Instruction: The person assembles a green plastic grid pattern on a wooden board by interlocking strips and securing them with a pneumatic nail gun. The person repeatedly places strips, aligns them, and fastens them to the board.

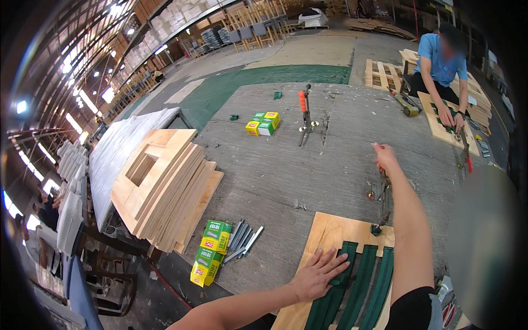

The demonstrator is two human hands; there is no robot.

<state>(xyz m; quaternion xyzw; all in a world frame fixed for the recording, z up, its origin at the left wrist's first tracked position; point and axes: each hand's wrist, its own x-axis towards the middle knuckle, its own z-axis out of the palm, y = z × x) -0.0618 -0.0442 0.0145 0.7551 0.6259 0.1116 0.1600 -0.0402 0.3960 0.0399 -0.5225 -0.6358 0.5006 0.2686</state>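
Note:
My left hand (pixel 322 275) lies flat with spread fingers on a light wooden panel (pixel 314 234) and on the green webbing straps (pixel 360 283) that run across its opening. My right hand (pixel 386 158) reaches further forward, its fingers closed round the handle of a metal toggle clamp (pixel 384 201) on the table. The clamp's lower end meets the panel's far edge, at a dark green tip. Only a bit of the handle shows beyond my fist. My right forearm covers part of the panel's right side.
Stacked cut-out wooden panels (pixel 165 192) stand left, beside staple boxes (pixel 212 250) and metal staple strips (pixel 240 239). Further off are more boxes (pixel 263 124) and a red-handled clamp (pixel 303 104). Across the table at right, a person in blue (pixel 440 63) handles another panel (pixel 434 124), near a staple gun (pixel 407 107).

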